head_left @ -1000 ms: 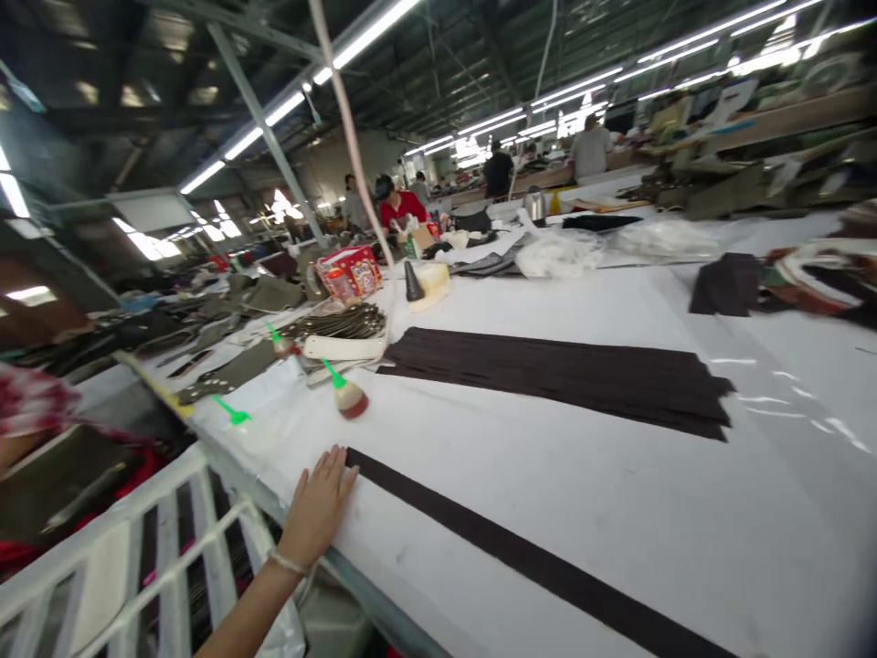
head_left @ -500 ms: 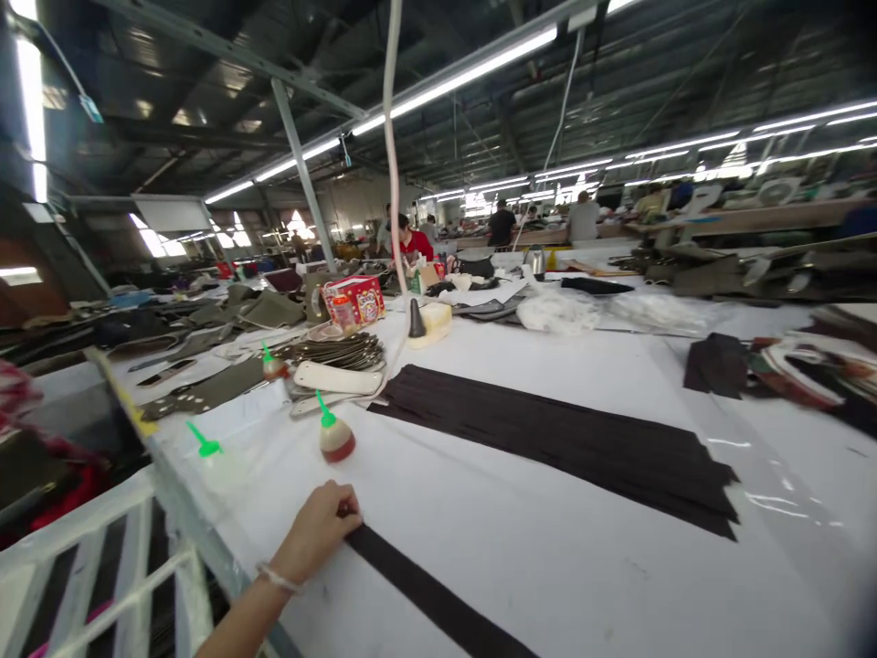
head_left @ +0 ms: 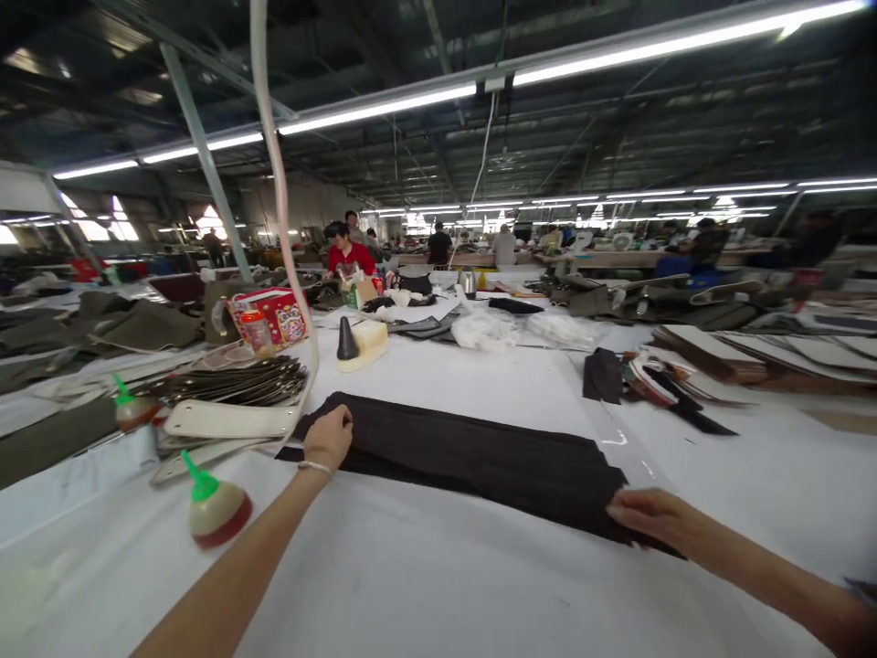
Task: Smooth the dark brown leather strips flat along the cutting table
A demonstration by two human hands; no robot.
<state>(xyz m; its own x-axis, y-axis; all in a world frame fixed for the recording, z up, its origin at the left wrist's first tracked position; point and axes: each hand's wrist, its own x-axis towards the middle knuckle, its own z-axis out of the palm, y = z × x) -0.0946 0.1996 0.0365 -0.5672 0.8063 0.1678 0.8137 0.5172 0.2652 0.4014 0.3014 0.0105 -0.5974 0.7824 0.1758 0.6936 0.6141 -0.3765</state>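
Note:
A pile of long dark fabric strips (head_left: 466,448) lies across the white table, its strips overlapping lengthwise. My left hand (head_left: 329,437), with a pale band at the wrist, is at the pile's left end, fingers closed on a dark strip. At the other end my right hand (head_left: 648,514) pinches the strip's right end between thumb and fingers. Which strip in the layers is held is hard to make out. Left of my left forearm stands a squeeze bottle (head_left: 217,516) with a green nozzle and reddish liquid.
Behind the bottle lie a pale perforated strap piece (head_left: 229,420) and a stack of dark straps (head_left: 239,379). A black cone on a yellowish block (head_left: 363,345) stands beyond the pile. A white hose (head_left: 278,164) hangs down. A person in red (head_left: 349,256) is farther back.
The view has swung right. My left hand has moved with its single dark strip from the near table to the pile. My right hand has come into view at the pile's right end.

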